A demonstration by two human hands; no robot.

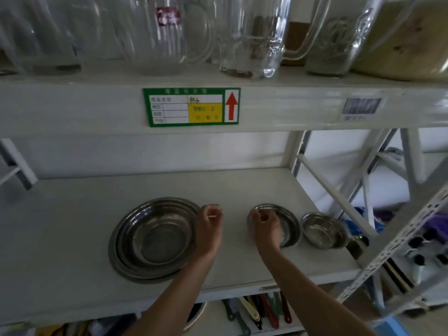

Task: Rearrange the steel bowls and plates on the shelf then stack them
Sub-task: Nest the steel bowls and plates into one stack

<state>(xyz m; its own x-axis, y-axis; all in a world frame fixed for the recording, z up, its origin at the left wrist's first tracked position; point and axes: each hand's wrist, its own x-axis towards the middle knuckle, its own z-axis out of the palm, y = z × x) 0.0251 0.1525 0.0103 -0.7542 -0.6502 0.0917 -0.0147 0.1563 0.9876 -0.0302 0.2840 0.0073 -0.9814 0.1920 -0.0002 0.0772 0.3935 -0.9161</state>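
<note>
The white shelf (72, 214) carries all the steel ware in a row. At the left sits a large plate (121, 260) with a wide bowl (155, 238) nested in it. The left hand (209, 223) is curled at that stack's right rim; whether it grips cannot be told. The right hand (265, 224) pinches the near rim of a medium bowl (289, 226). A small bowl (323, 230) stands just right of it

Two bare forearms, no sleeves, no jewellery
</note>
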